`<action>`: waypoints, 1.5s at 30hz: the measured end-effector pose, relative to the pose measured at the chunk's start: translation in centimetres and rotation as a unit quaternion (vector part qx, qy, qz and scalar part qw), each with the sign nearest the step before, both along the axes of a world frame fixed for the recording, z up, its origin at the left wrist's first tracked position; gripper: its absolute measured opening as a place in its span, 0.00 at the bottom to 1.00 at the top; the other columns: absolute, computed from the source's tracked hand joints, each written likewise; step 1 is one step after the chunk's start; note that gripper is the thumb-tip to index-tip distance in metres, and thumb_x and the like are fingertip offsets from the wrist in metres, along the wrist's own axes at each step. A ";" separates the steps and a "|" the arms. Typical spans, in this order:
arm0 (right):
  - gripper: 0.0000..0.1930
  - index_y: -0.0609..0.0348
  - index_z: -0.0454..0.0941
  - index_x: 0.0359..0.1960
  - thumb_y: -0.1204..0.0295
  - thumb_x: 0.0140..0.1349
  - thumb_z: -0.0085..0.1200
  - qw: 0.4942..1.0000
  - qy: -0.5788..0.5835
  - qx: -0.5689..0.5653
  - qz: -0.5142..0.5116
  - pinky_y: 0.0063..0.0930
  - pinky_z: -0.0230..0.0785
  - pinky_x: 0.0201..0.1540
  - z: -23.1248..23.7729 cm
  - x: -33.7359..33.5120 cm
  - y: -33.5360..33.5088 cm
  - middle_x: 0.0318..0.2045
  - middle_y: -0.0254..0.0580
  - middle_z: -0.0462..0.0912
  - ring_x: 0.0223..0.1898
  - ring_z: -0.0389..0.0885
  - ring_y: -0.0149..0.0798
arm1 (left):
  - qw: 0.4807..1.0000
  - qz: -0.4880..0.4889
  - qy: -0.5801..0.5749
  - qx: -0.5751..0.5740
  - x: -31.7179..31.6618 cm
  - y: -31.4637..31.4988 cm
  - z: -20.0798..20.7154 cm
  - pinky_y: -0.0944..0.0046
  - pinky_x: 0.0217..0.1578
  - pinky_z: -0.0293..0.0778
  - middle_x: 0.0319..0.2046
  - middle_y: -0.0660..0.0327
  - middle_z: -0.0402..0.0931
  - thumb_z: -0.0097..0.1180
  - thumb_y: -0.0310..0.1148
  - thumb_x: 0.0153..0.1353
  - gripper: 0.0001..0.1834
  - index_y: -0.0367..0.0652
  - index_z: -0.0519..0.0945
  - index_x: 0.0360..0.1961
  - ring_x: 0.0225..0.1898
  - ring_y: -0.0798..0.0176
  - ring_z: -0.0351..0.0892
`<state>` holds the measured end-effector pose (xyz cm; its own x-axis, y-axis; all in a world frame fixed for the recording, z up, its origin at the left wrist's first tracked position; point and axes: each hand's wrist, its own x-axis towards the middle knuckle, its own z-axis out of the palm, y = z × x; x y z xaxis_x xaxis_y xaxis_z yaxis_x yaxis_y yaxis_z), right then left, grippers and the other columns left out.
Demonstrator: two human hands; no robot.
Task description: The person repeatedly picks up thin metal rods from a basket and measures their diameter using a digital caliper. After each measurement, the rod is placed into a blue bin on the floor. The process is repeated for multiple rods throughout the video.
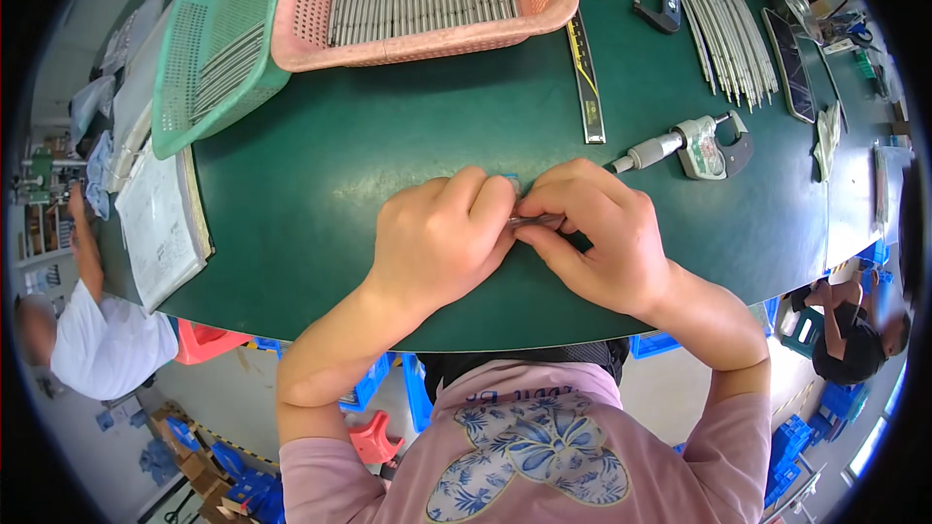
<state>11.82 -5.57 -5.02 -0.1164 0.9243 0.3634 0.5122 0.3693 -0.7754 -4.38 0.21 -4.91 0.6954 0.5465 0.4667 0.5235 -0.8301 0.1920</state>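
Observation:
Close together over the green table, my left hand (442, 233) and my right hand (607, 238) meet at a thin grey metal rod (537, 221). The fingers of my left hand are curled round one end, which they hide. Thumb and fingertips of my right hand pinch the same piece from the other side. Just beyond the fingertips lies a small blue object (512, 180), mostly covered, so its kind cannot be made out. To the right of my right hand rests a micrometer (701, 147) with a grey thimble.
A pink basket (427, 50) full of metal rods stands at the back, beside a green basket (170, 107) holding more rods. A ruler (586, 87), a digital micrometer (663, 0), loose rods (728, 34) and a phone (788, 63) lie right. Papers (160, 223) lie left. People sit on both sides.

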 end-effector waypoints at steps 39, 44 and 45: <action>0.09 0.61 0.69 0.33 0.81 0.49 0.52 0.958 0.277 0.072 -0.032 0.23 0.70 0.27 0.7 1.9 0.3 0.30 0.39 0.72 0.29 0.77 0.34 | 0.801 -0.031 -0.134 -0.582 0.8 3.0 8.1 0.77 0.19 0.67 0.18 0.63 0.73 0.52 0.32 0.55 0.08 0.39 0.72 0.23 0.19 0.74 0.71; 0.10 0.62 0.70 0.33 0.82 0.48 0.52 0.970 0.231 0.069 -0.031 0.23 0.70 0.26 0.5 1.8 0.2 0.30 0.39 0.72 0.27 0.76 0.33 | 0.795 -0.048 -0.156 -0.584 1.5 2.2 6.5 0.74 0.16 0.66 0.17 0.59 0.72 0.49 0.35 0.54 0.10 0.39 0.69 0.24 0.16 0.71 0.69; 0.10 0.62 0.70 0.33 0.83 0.48 0.52 0.969 0.232 0.072 -0.038 0.22 0.70 0.26 0.5 1.8 0.2 0.29 0.39 0.72 0.27 0.76 0.33 | 0.792 -0.051 -0.167 -0.585 1.4 2.1 6.3 0.74 0.16 0.66 0.17 0.59 0.72 0.49 0.35 0.54 0.11 0.39 0.69 0.24 0.16 0.71 0.69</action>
<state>13.59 -5.36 -4.48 0.1559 0.8599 0.4860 0.1509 0.4656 -0.8721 -2.95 2.35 1.39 0.7088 0.6892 -0.1503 0.2235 -0.0174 0.9745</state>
